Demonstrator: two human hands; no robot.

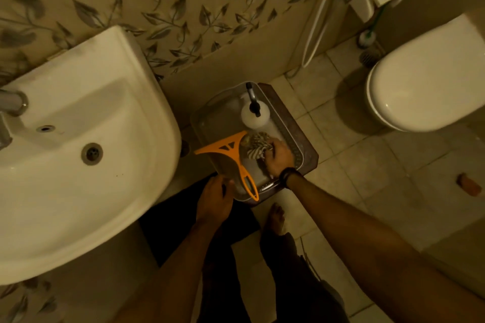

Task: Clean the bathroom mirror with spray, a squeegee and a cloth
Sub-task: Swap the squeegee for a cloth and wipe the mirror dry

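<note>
A clear plastic tub (210, 113) stands on a low brown stool on the floor. Inside it a white spray bottle (255, 113) with a black trigger stands upright at the far end. An orange squeegee (231, 157) lies across the tub's near left rim, handle pointing toward me. Beside it is a striped cloth (256, 145). My right hand (279, 157), a dark band on its wrist, reaches into the tub with fingers closed on the cloth. My left hand (214, 200) hovers just left of the squeegee handle, fingers loosely curled, holding nothing. The mirror is out of view.
A white washbasin (110, 191) fills the left side, its rim close to the tub. A white toilet (425, 86) sits at the right, with a brush and hose by the wall behind. My bare foot (275, 219) is on the tiled floor. A small orange object (469, 187) lies far right.
</note>
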